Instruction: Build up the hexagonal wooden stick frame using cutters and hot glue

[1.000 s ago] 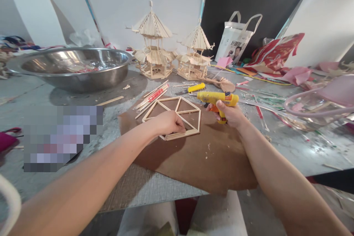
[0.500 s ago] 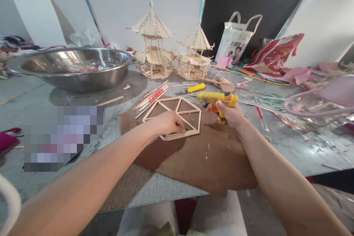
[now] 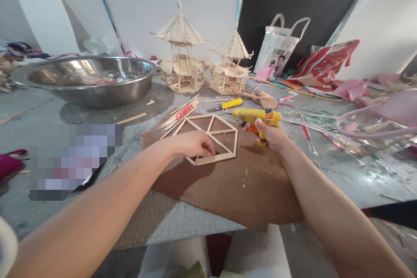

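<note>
A six-sided frame of pale wooden sticks [image 3: 222, 132], with spokes meeting in its middle, lies flat on a brown board [image 3: 228, 191]. My left hand [image 3: 197, 142] reaches over its left part, fingers curled and closed at the layered wooden sticks [image 3: 216, 157] of the near side. The fingertips are partly hidden, so the exact grip is unclear. In my right hand [image 3: 272, 135] is a yellow glue gun [image 3: 252, 115], held by its handle right of the frame, its nozzle pointing left and apart from the sticks.
Behind the frame lie a packet of sticks [image 3: 184, 112] and a yellow utility knife [image 3: 232, 103]. Two stick-built pagodas [image 3: 181, 67] stand at the back. A steel basin [image 3: 97, 91] is on the left, a clear container with a pink rim [image 3: 378, 128] on the right.
My left hand has slid slightly left along the near side of the frame. The right hand and glue gun stay almost where they were.
</note>
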The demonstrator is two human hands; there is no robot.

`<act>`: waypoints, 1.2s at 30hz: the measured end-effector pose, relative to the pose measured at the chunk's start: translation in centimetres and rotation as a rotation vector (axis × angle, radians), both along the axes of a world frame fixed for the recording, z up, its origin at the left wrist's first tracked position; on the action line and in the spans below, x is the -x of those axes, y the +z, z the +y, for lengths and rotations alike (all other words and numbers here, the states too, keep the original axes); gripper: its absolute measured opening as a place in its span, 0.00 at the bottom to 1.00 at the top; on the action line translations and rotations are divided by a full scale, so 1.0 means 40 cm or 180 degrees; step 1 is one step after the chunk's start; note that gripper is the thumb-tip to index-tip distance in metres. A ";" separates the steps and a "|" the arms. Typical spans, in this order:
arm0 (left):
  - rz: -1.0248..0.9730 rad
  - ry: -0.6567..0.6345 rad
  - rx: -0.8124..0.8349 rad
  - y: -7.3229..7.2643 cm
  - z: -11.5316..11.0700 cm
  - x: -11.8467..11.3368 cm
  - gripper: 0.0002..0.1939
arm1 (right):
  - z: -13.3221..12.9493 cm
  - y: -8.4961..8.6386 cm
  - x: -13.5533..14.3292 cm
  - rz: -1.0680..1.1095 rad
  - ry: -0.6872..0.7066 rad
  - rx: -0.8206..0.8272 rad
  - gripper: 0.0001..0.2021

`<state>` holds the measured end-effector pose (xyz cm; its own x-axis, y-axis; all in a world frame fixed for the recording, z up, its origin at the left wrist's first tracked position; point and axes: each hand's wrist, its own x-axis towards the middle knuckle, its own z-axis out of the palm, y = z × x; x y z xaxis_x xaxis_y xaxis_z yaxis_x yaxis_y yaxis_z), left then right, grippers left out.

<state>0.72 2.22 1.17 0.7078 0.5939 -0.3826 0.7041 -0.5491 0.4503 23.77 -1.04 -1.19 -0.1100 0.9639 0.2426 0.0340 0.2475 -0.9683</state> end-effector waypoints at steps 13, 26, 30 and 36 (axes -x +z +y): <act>0.0007 0.0036 0.0011 -0.006 0.001 -0.001 0.13 | 0.002 -0.003 -0.002 0.0013 0.0046 -0.0021 0.20; 0.0003 0.0011 0.0087 -0.006 0.005 -0.003 0.13 | 0.001 -0.003 -0.003 -0.0051 0.0052 0.0019 0.20; 0.0016 0.0016 0.0090 -0.009 0.005 -0.004 0.13 | 0.000 -0.002 -0.002 -0.0026 0.0045 0.0035 0.20; 0.0004 0.0004 0.0089 -0.001 0.000 -0.003 0.13 | -0.002 0.001 0.000 0.0012 -0.0002 0.0043 0.20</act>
